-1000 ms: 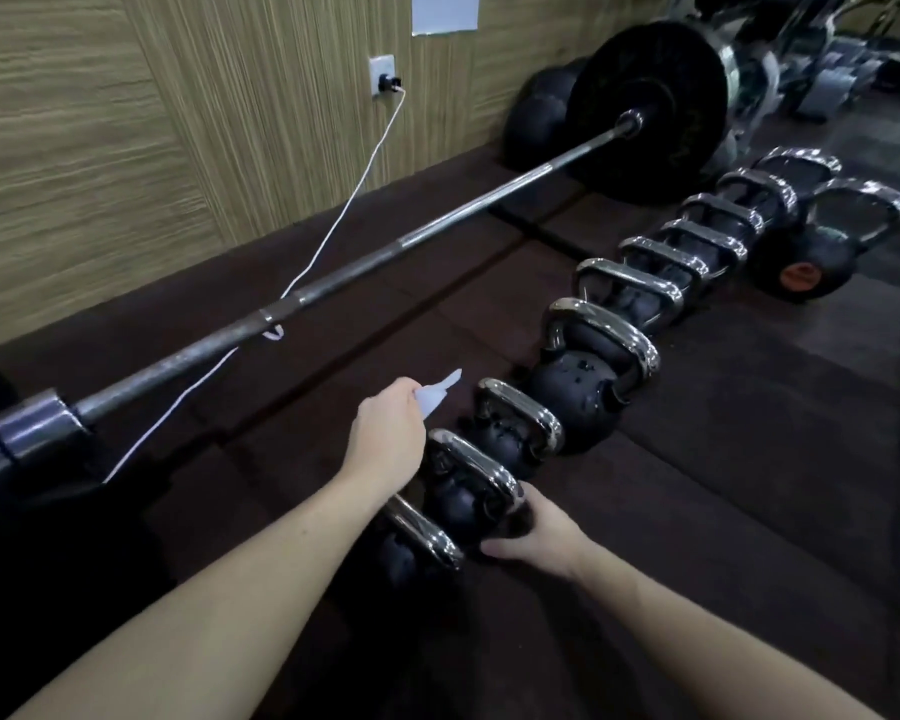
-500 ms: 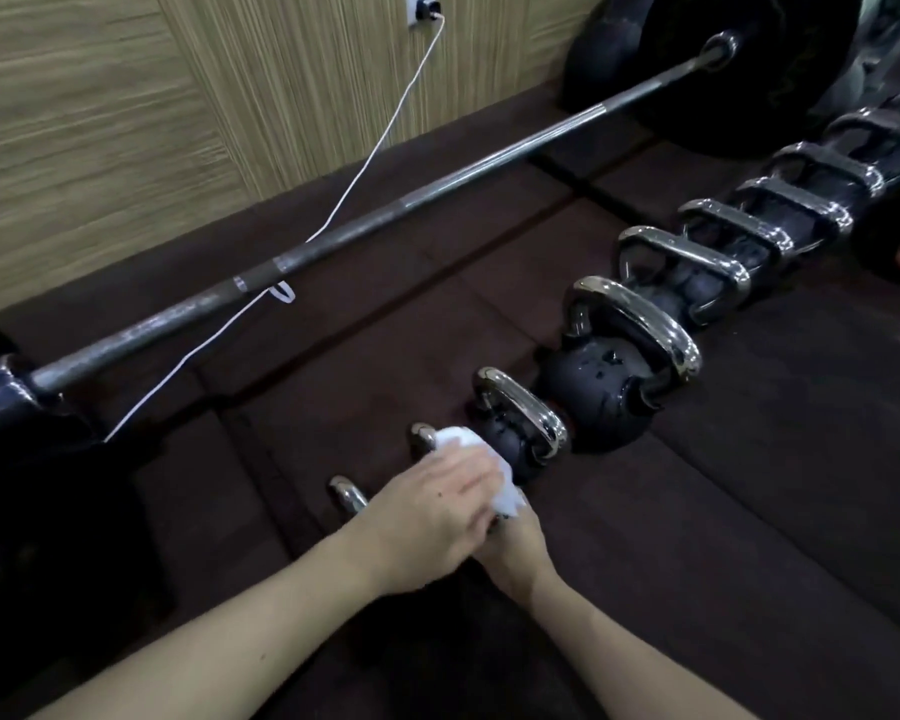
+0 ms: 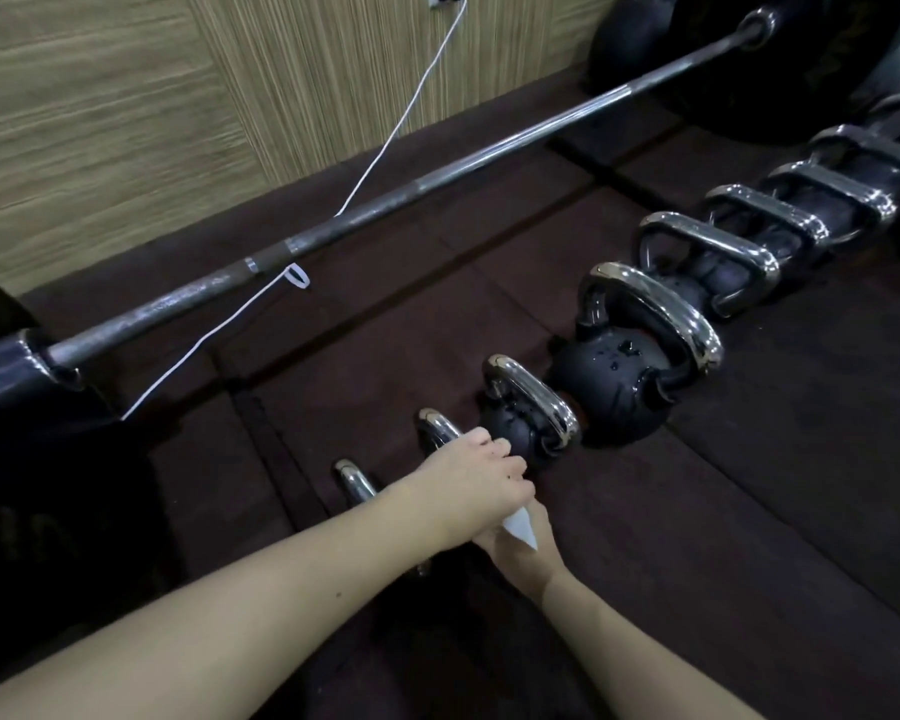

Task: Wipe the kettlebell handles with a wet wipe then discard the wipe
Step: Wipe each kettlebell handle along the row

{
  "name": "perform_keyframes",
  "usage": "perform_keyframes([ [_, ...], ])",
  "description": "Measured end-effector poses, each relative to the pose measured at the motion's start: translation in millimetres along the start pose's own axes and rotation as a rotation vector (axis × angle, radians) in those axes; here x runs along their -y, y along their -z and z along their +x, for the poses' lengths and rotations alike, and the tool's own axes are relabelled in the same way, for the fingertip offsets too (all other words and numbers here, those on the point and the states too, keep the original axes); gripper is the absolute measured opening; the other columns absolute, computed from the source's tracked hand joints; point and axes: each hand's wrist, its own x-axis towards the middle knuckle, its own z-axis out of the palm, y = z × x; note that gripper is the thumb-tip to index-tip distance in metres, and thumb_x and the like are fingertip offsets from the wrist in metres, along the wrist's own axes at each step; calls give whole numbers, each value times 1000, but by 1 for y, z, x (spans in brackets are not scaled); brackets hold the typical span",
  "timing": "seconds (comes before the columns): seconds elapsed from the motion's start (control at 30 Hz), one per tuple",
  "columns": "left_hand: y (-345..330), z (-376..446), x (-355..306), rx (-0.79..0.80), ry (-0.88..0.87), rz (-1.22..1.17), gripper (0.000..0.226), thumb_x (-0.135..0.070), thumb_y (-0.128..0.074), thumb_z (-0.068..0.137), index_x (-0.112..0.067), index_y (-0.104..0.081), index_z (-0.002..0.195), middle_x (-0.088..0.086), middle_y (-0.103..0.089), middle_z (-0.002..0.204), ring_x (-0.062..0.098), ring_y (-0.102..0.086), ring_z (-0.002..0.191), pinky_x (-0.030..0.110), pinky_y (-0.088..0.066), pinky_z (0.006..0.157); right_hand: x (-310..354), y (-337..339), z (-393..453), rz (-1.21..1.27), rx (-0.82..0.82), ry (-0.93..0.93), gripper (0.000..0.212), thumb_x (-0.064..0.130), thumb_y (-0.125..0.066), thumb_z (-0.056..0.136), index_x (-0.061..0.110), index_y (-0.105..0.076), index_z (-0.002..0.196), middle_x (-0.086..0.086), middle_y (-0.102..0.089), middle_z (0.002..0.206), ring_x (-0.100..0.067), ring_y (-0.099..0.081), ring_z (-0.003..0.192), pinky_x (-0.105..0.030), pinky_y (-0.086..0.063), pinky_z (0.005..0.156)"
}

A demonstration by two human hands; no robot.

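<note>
A row of black kettlebells with chrome handles runs from near me up to the far right. My left hand [image 3: 476, 488] is closed around the handle of the second kettlebell [image 3: 435, 427], with a white wet wipe [image 3: 520, 530] in it; a corner of the wipe sticks out below the fingers. Only the far end of that handle shows. My right hand [image 3: 523, 556] lies under the left, against the same kettlebell's near side, mostly hidden. The nearest handle [image 3: 352, 478] is partly behind my left forearm. The third kettlebell [image 3: 533, 405] stands just beyond my fingers.
A long barbell [image 3: 437, 179] lies on the dark floor mats [image 3: 749, 511] to the left of the row, with big black plates at both ends. A white cable [image 3: 385, 142] runs from a wall socket over the bar. A wood-patterned wall is at the left.
My left hand came down from above the row onto the second handle and slid the wipe along it toward me. The view has moved closer and lower.
</note>
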Motion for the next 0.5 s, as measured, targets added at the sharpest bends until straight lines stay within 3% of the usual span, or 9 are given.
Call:
perform_keyframes([
  [0.1,0,-9,15,-48,-1,-105,34,-53,-71,83,-24,-65,98,-7,-63,88,17,-61,83,33,-49,82,14,2,-2,-15,-11,-33,38,-10,-72,85,10,-64,116,-4,-66,107,-1,-66,87,-8,-50,68],
  [0.17,2,-15,32,-73,77,-186,47,-67,-50,92,-22,-63,98,-6,-61,90,18,-59,88,34,-48,90,8,-1,5,-7,-19,-62,57,5,-88,72,30,-63,117,9,-73,96,5,-70,79,-6,-52,65],
  [0.2,6,-18,39,-51,119,-214,48,-65,-42,96,-22,-62,98,-5,-61,91,19,-58,91,35,-47,94,8,-4,7,80,-6,-107,66,17,-94,67,39,-59,118,15,-72,91,11,-67,77,-1,-48,64],
  [0.27,8,-22,48,-20,184,-239,42,-48,-31,104,-22,-64,106,0,-65,97,25,-60,97,40,-48,96,11,-5,9,66,-47,-93,76,28,-97,62,40,-55,124,20,-70,92,18,-64,79,6,-42,67],
  [0.33,7,-26,57,40,431,-454,41,-36,-28,109,-18,-66,109,7,-67,106,29,-59,102,38,-46,93,8,-6,11,45,-71,-51,86,27,-98,61,38,-53,133,16,-73,103,17,-65,92,6,-42,76],
  [0.43,1,-20,70,4,942,-902,44,-36,-36,107,-12,-64,83,7,-64,87,25,-57,84,34,-42,81,8,-5,8,43,-74,-33,93,27,-99,62,39,-48,139,16,-73,111,17,-64,100,1,-47,87],
  [0.5,1,-8,57,66,1010,-941,39,-30,-39,107,-5,-68,103,10,-60,95,26,-56,88,36,-46,85,7,-3,10,16,-75,-35,91,27,-98,63,39,-48,138,18,-72,105,23,-62,95,4,-45,83],
])
